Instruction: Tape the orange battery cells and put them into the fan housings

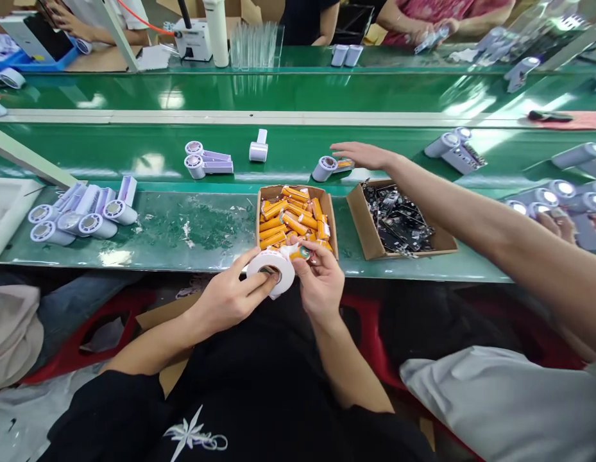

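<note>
My left hand (233, 292) is closed around a roll of white tape (287, 277), with fingers through its core. Close beside it, my right hand (323, 282) pinches an orange cylindrical battery (298, 253) with a greenish end, which meets the roll's upper right edge. Right behind both hands stands an open cardboard box (332, 221) full of similar orange batteries (294, 221). The battery's far side is partly hidden by my fingers and the tape.
Lavender handheld fan housings (98, 224) lie at the bench's left, others (208, 163) on the green belt (153, 144). A cardboard box (360, 221) of black parts stands right. A co-worker's arm (451, 205) reaches across, its hand at a housing (325, 168).
</note>
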### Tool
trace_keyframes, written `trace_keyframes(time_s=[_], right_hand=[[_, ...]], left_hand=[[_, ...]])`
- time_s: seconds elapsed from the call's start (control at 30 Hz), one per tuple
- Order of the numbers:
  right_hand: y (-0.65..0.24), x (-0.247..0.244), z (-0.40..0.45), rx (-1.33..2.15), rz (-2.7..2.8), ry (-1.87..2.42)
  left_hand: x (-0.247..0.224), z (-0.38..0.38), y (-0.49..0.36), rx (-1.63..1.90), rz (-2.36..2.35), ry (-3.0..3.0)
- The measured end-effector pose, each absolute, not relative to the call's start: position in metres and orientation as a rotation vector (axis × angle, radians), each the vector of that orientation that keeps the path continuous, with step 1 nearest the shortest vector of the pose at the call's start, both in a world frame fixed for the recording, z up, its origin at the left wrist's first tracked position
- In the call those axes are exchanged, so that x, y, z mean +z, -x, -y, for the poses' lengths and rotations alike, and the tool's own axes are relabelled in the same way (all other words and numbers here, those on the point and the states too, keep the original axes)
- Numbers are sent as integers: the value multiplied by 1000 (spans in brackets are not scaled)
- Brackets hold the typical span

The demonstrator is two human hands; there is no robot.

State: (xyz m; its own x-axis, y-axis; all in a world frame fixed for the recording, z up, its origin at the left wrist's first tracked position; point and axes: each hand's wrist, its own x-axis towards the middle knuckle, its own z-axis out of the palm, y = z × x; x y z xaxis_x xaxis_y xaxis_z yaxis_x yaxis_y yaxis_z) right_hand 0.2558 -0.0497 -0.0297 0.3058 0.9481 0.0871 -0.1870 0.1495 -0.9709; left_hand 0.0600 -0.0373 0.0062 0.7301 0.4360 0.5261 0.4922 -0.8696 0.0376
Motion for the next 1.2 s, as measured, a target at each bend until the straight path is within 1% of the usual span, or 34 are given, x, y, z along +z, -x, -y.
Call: trace_keyframes(time_s=[0.17,0.27,0.4,0.53,0.63,0.7,0.73,0.8,0.83,0.9,0.97,1.0,1.1,1.17,1.2], right_hand=[[-308,-6,40,1003,1053,1081],[-320,2,38,1064,1081,1123],[-297,-1,42,1164,912,1034],[-248,-18,55,994,556,944],[-238,-26,58,1019,502,931],[-259,-23,48,1056,563,904],[-278,-18,40,1019,587,881],[-321,-6,21,826,581,827],[-342,-1,14,707,558,799],[-372,4,9,593,540,796],[-384,-3,18,614,548,879],[-384,-11,26,653,549,945],[-380,-46,56,784,501,1127],[-381,-65,74,853,472,1199],[-383,-72,80,875,466,1223]], left_hand=[[18,35,-45,-720,654,2905],[22,37,-42,-654,612,2912],[22,36,-47,-625,566,2861],[15,33,-54,-687,662,2802],[10,47,-62,-751,783,2829],[5,63,-65,-778,629,3022],[3,70,-63,-772,497,3136],[-7,73,-48,-741,387,3267],[-14,67,-35,-720,502,3262],[-31,42,1,-680,1021,3104],[-48,9,39,-631,1454,2920],[-54,-6,54,-639,1577,2869],[-61,-37,67,-830,1714,2768],[-52,-58,45,-960,1685,2725],[-44,-74,26,-960,1673,2722]])
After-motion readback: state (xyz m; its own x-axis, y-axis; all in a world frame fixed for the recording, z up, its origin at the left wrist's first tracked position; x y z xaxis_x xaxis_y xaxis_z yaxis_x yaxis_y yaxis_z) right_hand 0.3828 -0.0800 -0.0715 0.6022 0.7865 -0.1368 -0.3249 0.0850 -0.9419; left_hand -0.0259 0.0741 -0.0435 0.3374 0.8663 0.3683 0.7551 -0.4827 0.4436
